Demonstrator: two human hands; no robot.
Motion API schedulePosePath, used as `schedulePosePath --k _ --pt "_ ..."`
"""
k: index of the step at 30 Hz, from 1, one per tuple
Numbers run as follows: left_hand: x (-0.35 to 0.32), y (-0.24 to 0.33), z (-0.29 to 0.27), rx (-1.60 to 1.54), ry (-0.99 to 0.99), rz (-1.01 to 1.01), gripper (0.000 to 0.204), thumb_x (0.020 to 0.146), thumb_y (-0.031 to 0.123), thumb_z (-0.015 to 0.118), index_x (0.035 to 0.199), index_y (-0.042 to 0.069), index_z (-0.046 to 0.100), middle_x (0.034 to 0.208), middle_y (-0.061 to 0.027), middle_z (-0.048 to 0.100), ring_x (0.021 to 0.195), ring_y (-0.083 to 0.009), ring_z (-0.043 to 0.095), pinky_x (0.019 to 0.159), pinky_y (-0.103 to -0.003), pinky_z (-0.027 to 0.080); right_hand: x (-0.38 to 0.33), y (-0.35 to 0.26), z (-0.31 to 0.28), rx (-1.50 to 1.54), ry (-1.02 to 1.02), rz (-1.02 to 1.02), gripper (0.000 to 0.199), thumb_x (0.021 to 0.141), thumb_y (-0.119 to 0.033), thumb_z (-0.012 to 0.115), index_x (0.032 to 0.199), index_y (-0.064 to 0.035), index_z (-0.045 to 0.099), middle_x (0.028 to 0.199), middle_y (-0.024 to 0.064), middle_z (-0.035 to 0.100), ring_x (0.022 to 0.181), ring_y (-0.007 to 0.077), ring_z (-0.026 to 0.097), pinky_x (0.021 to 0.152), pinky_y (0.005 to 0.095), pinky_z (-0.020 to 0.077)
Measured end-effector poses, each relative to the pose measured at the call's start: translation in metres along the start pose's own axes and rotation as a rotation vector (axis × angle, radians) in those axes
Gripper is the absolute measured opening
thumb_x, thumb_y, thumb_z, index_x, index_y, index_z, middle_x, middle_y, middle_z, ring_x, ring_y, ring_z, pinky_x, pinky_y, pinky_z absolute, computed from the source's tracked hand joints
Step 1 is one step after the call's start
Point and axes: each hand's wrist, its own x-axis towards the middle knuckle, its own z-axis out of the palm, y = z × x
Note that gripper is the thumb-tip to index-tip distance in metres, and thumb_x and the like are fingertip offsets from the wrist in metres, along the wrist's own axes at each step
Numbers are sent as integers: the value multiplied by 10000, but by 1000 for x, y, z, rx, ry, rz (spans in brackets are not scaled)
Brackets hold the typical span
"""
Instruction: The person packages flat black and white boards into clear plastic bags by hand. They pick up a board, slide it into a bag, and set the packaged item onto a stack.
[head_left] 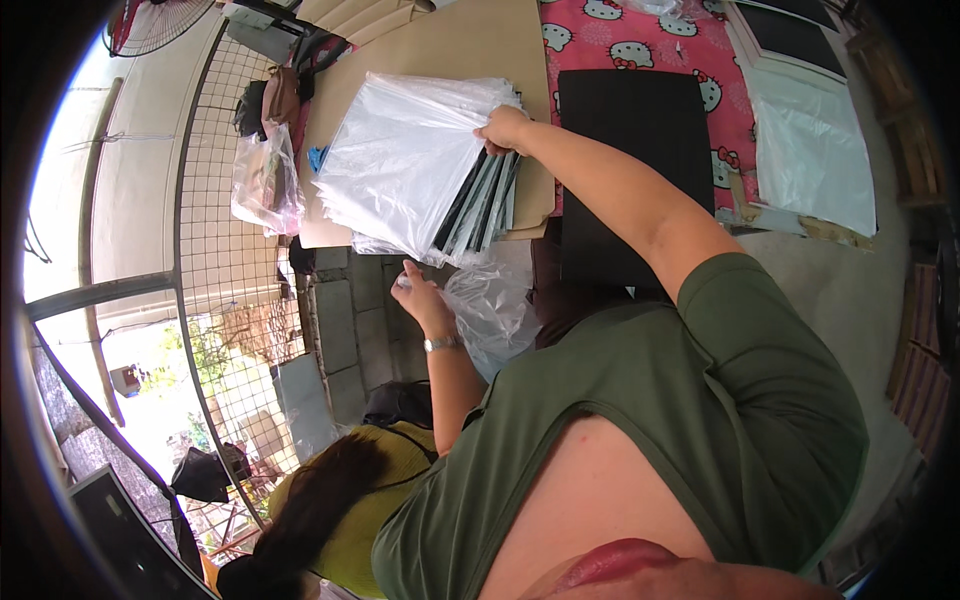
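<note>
My right hand [503, 128] reaches out and grips the far edge of a stack of flat dark sheets in clear plastic bags [410, 170], lifting the top bags. The stack rests on brown cardboard [460, 45]. My left hand [418, 293], with a watch on the wrist, is below the stack and pinches a crumpled clear plastic bag [492, 310].
A large black flat board [632, 120] lies on a pink patterned cloth [640, 35] to the right of the stack. More clear plastic [812, 155] lies at far right. A wire grid [225, 250] with a hanging bag [265, 180] stands left. A person in a yellow top [350, 500] sits lower left.
</note>
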Motion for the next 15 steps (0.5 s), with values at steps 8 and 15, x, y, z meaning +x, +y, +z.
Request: schedulePosePath --k 8,15 --pt "-89 69 66 -200 -637 152 328 878 94 530 1178 7 430 1034 -106 536 939 -162 519 840 -291 407 -157 3 5 140 -409 -440 780 787 -330 673 1360 -33 235 1023 161 586 1031 193 522 880 337 407" --pt "-99 96 112 -443 -1001 -95 315 803 -96 501 1118 -77 503 1089 -151 576 997 -201 561 886 -314 442 -218 -1 -66 275 -74 -496 263 809 -54 611 1067 -24 570 780 -6 565 695 59 504 656 215 407"
